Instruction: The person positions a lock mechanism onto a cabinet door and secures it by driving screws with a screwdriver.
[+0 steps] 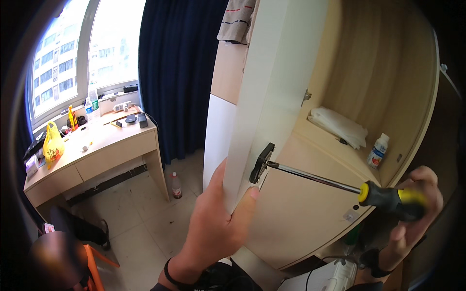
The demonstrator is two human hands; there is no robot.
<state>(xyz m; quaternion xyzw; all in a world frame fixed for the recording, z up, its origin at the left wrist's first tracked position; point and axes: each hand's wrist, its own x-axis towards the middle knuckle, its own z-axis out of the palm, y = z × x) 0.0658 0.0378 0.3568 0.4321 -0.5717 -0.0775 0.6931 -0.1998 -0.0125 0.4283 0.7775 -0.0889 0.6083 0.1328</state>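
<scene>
My left hand (221, 218) grips the edge of an open pale wardrobe door (262, 97), fingers behind it and thumb on the near face. Just above the thumb, a black bracket-like piece (262, 163) sits against the door. My right hand (420, 203) holds the end of a screwdriver (320, 181) with a black and yellow handle. Its metal shaft points left, and the tip meets the black piece at a screw. The end of the handle is slightly blurred.
Inside the wardrobe, a folded white bag (340, 127) and a white bottle (378, 151) stand on a shelf. A desk (116, 165) with bottles and a yellow bag is at the left. A bottle (176, 186) stands on the floor. Someone sits lower left by an orange chair (92, 266).
</scene>
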